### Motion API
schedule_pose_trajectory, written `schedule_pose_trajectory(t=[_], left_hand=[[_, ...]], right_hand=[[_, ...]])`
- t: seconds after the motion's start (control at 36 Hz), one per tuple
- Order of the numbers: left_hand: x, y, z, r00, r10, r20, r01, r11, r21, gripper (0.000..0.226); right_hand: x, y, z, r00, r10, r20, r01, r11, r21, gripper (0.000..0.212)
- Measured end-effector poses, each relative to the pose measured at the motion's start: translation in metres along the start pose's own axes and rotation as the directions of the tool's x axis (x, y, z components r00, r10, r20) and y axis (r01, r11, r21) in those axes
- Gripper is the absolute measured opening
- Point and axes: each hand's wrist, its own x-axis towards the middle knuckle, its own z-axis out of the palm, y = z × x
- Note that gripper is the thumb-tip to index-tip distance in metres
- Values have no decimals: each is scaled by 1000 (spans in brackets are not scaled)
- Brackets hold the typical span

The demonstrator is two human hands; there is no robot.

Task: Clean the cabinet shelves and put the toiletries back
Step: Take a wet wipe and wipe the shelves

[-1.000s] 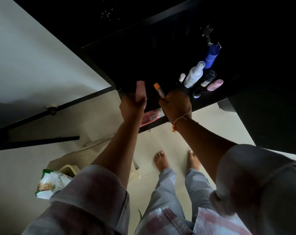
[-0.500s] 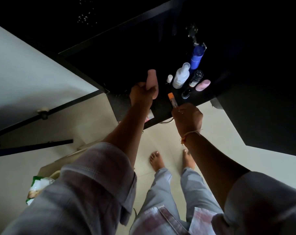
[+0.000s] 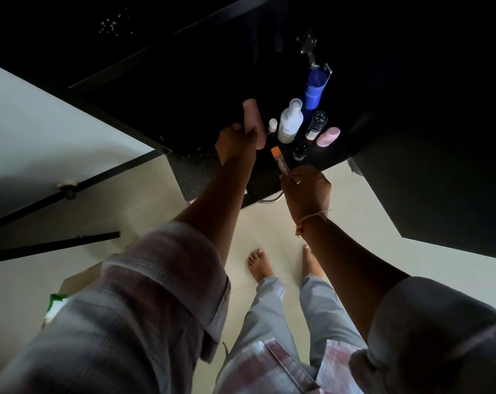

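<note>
Head view: my left hand (image 3: pixel 235 143) grips a pink tube (image 3: pixel 253 123) over the dark shelf (image 3: pixel 207 166); my right hand (image 3: pixel 306 191) pinches an orange-capped tube (image 3: pixel 279 162). Setting either down carelessly could, I judge, topple the white bottle (image 3: pixel 290 122) just beside.

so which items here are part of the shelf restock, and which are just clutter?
Job: pink tube in left hand; orange-capped tube in right hand; white bottle, blue bottle, pink bottle on shelf.
Clutter: green packet, floor.
</note>
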Motion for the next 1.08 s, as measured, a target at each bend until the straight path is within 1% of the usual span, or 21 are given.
schedule_pose_trajectory(t=[0.08,0.17,0.25,0.33,0.44,0.5,0.56,0.61,0.69,0.78,0.94,1.08], left_hand=[[-1,-4,0,999,32,1,-32,999,19,27],[-5,-6,-2,998,55,-30,-55,998,1,33],[-12,-9,-6,995,92,-29,-92,996,-6,26],[-20,-19,-14,992,123,-42,-124,992,-20,18],[-31,-43,-34,990,92,-109,-95,995,-15,17],[-41,-58,-49,983,100,-152,-96,995,32,19],[-54,-74,-63,969,171,-179,-150,981,126,24],[-68,-87,-74,966,208,-154,-170,959,227,31],[-81,-102,-81,972,228,-53,-193,910,367,46],[-85,-113,-80,970,240,31,-229,870,436,58],[-81,-115,-76,959,276,61,-267,812,519,54],[-74,-110,-77,949,301,91,-297,765,572,53]], right_hand=[[-1,2,-2,1000,-9,-8,10,1000,28,16],[-3,3,-3,1000,-11,-14,12,997,77,16],[-5,4,-3,1000,-15,-8,16,995,102,18],[-7,6,-3,1000,-13,-8,14,993,118,24],[-13,4,-7,1000,-25,-1,25,994,106,30],[-15,3,-9,1000,-20,1,20,993,114,31],[-17,3,-11,1000,-13,2,13,993,115,35],[-18,3,-12,1000,-4,7,3,994,110,40],[-19,6,-12,1000,-13,1,13,994,109,45],[-21,8,-12,1000,-18,2,18,994,108,46],[-28,8,-12,997,-74,8,73,995,64,40],[-30,1,-17,993,-121,10,120,990,71,31]])
